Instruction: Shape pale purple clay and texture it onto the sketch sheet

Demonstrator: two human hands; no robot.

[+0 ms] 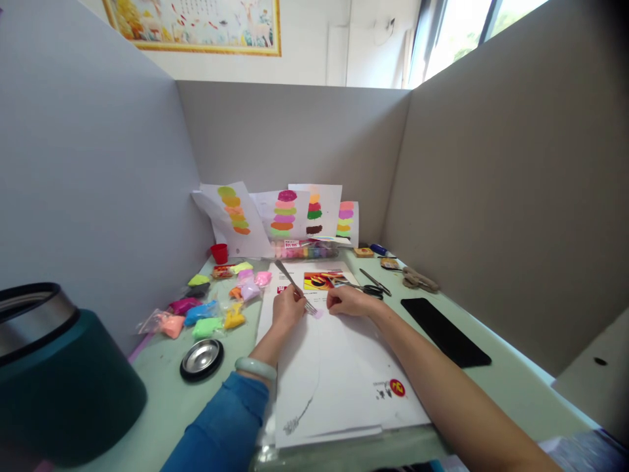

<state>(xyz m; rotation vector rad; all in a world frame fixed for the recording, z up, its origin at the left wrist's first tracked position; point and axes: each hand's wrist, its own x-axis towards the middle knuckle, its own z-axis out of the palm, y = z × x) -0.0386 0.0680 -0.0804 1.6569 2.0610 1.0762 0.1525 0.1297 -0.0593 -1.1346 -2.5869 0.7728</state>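
Note:
My left hand (289, 305) grips a metal fork (295, 282), its handle pointing up and away and its tines low over the white paper (339, 367). Right by the tines lies a small pale pink-purple patch (319, 314). Just right of that patch, my right hand (346, 301) has its fingers pressed together near the paper; whatever is between them is too small to make out. A faint drawn line runs down the sheet to a dark scribble (298, 419).
Bagged coloured clay (207, 328), a round metal lid (202, 358) and a big teal flask (69, 387) are on the left. Scissors (372, 290), tweezers (375, 282) and a black strip (445, 331) lie right. Painted sheets (282, 219) stand at the back.

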